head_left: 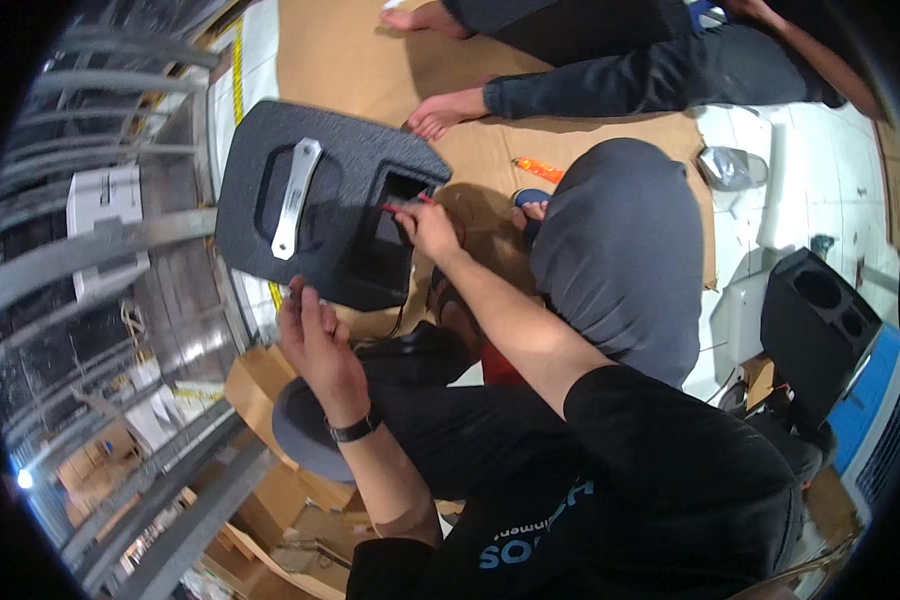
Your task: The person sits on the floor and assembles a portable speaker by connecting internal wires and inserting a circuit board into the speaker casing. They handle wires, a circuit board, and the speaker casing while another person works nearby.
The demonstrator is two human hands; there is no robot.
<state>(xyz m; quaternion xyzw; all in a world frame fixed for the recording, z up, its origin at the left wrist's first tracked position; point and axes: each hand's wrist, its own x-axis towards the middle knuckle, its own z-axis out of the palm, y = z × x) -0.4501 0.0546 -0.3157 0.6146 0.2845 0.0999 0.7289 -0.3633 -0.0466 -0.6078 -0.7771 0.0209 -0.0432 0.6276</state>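
Observation:
A black, rough-textured speaker cabinet [365,160] rests on the brown cardboard in front of me. A silver metal handle [297,200] spans the recess in its upward face, and a rectangular opening [395,215] faces my right side. At that opening my right hand [433,232] has its fingers closed on a thin red piece, perhaps a wire or slim tool; its far part goes into the shadow. My left hand [320,350] is raised by the cabinet's near edge, fingers drawn together. Something small and dark seems to be at its fingertips, too unclear to name.
Another person's bare foot [450,112] lies close to the cabinet's far side. An orange packet [538,168] is on the cardboard sheet [370,50]. Metal racking [100,235] stands at left, above open cardboard boxes [280,500]. Another black speaker cabinet [815,320] stands at right.

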